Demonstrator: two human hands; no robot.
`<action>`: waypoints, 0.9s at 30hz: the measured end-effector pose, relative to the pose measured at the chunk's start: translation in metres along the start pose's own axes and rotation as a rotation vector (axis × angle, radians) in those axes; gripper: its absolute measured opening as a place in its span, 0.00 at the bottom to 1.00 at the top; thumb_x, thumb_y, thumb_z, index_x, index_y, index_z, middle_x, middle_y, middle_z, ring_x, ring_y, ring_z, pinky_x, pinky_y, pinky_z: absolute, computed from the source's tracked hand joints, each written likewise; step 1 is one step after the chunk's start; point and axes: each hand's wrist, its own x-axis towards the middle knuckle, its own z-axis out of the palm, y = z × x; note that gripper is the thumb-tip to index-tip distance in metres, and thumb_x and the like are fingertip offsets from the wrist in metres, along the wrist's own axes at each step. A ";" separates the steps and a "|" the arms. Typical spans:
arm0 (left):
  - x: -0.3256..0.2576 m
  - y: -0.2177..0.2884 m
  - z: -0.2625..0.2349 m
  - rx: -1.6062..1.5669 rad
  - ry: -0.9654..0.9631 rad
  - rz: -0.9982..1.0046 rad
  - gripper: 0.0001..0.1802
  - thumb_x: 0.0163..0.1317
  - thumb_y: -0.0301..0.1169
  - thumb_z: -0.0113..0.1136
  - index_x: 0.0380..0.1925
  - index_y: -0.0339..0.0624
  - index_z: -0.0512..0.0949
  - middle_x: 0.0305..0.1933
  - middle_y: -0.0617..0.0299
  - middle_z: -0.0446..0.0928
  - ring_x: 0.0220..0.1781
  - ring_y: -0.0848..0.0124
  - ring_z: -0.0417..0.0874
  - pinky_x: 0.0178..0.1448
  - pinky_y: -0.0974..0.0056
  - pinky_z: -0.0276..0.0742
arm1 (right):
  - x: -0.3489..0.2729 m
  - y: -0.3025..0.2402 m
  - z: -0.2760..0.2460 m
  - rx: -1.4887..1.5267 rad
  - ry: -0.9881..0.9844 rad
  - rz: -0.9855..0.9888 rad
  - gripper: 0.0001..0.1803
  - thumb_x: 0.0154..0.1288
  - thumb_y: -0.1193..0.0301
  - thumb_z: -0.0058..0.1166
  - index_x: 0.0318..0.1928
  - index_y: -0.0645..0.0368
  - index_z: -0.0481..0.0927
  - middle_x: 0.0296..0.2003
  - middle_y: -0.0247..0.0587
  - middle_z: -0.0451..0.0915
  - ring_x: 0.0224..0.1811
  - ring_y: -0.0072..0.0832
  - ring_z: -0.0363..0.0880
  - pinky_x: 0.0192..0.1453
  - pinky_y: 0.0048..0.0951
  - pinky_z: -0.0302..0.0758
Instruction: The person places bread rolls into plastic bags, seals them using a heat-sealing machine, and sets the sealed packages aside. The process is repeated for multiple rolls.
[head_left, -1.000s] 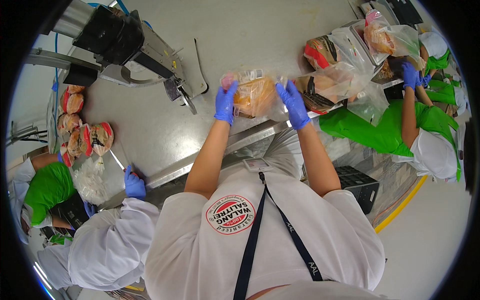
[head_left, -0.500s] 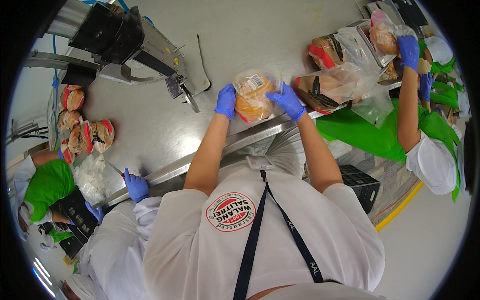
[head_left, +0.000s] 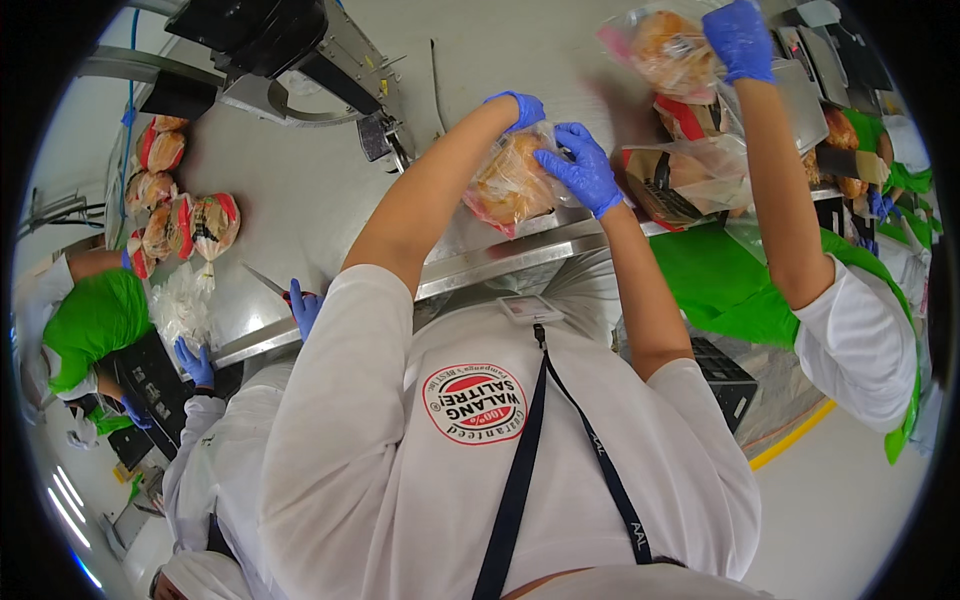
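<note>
A clear bag with a red edge holds a round, orange-brown piece of food that looks like a ham. It rests on the steel table near the front edge. My left hand, in a blue glove, reaches over to the bag's far side and grips the gathered plastic there; some of its fingers are hidden. On the right side, my right hand, gloved in blue too, is bent around the upper part of the bag. Both hands are close together at the bag's far end.
A black and metal machine stands at the far left. Several bagged hams lie left, near a co-worker's hand holding scissors. At right lie printed bags; another co-worker's gloved hand holds a bagged ham above them.
My left hand has gone from the bag's left side to its far side, arm now stretched across. The bag has turned and its label has left view. The right co-worker's bag has moved left.
</note>
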 end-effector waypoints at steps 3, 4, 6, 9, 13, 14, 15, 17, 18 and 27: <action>-0.004 0.004 -0.001 -0.222 0.130 -0.080 0.21 0.58 0.42 0.47 0.40 0.36 0.78 0.37 0.54 0.79 0.37 0.61 0.78 0.43 0.58 0.73 | -0.005 0.002 0.007 0.038 0.119 0.014 0.18 0.56 0.62 0.56 0.41 0.62 0.76 0.41 0.46 0.74 0.42 0.37 0.75 0.46 0.32 0.72; -0.009 0.006 -0.004 -0.328 0.166 -0.133 0.19 0.59 0.39 0.47 0.38 0.36 0.78 0.34 0.55 0.79 0.34 0.64 0.78 0.41 0.59 0.73 | -0.006 0.007 0.011 0.048 0.141 0.003 0.17 0.56 0.63 0.55 0.41 0.63 0.76 0.40 0.46 0.75 0.40 0.36 0.76 0.46 0.31 0.72; -0.015 -0.011 0.004 -0.223 0.195 0.005 0.17 0.60 0.37 0.47 0.36 0.35 0.78 0.32 0.56 0.79 0.32 0.66 0.77 0.38 0.60 0.72 | -0.006 0.007 0.018 0.113 0.087 0.013 0.16 0.58 0.64 0.54 0.42 0.63 0.76 0.38 0.47 0.77 0.39 0.36 0.77 0.45 0.31 0.72; -0.023 -0.001 0.006 -0.566 0.228 -0.111 0.16 0.60 0.37 0.48 0.35 0.35 0.79 0.30 0.57 0.78 0.30 0.69 0.75 0.35 0.61 0.71 | 0.002 0.012 0.025 0.206 -0.088 0.063 0.15 0.59 0.65 0.52 0.42 0.62 0.76 0.38 0.49 0.78 0.39 0.36 0.78 0.44 0.30 0.73; -0.034 0.027 0.003 -0.673 0.322 -0.205 0.15 0.61 0.37 0.48 0.35 0.37 0.79 0.30 0.58 0.78 0.29 0.70 0.75 0.34 0.63 0.72 | 0.013 0.006 0.044 0.216 -0.320 0.102 0.16 0.60 0.63 0.52 0.44 0.61 0.76 0.38 0.50 0.78 0.40 0.38 0.78 0.45 0.31 0.72; -0.035 0.024 0.006 -0.769 0.334 -0.159 0.15 0.61 0.37 0.48 0.36 0.37 0.79 0.31 0.59 0.78 0.30 0.71 0.75 0.35 0.64 0.72 | 0.015 0.001 0.048 0.224 -0.383 0.121 0.17 0.60 0.62 0.52 0.44 0.60 0.76 0.39 0.51 0.78 0.40 0.39 0.78 0.45 0.32 0.72; -0.036 0.019 0.011 -0.866 0.348 -0.118 0.16 0.62 0.37 0.48 0.38 0.38 0.78 0.32 0.60 0.78 0.31 0.71 0.75 0.36 0.64 0.72 | 0.016 -0.014 0.046 0.135 -0.404 0.064 0.18 0.60 0.60 0.51 0.45 0.60 0.76 0.39 0.50 0.78 0.41 0.40 0.77 0.46 0.33 0.71; -0.047 0.017 0.009 -1.040 0.410 -0.062 0.16 0.63 0.38 0.48 0.40 0.39 0.78 0.34 0.62 0.77 0.32 0.73 0.74 0.38 0.65 0.72 | 0.008 -0.045 0.034 -0.044 -0.432 -0.044 0.20 0.60 0.57 0.51 0.45 0.59 0.76 0.40 0.49 0.78 0.44 0.43 0.76 0.50 0.35 0.70; -0.064 0.030 -0.004 -1.113 0.444 -0.037 0.16 0.63 0.38 0.48 0.40 0.38 0.77 0.35 0.63 0.77 0.33 0.73 0.74 0.39 0.66 0.72 | 0.001 -0.054 0.026 -0.051 -0.339 -0.061 0.21 0.59 0.55 0.51 0.45 0.58 0.76 0.40 0.48 0.78 0.45 0.43 0.75 0.52 0.37 0.68; -0.130 0.032 -0.024 -1.097 0.660 0.201 0.22 0.65 0.46 0.42 0.40 0.40 0.76 0.37 0.64 0.74 0.36 0.75 0.69 0.46 0.67 0.68 | -0.015 -0.062 -0.033 -0.651 -0.123 -0.469 0.08 0.58 0.67 0.47 0.34 0.49 0.81 0.34 0.33 0.80 0.40 0.28 0.76 0.53 0.34 0.61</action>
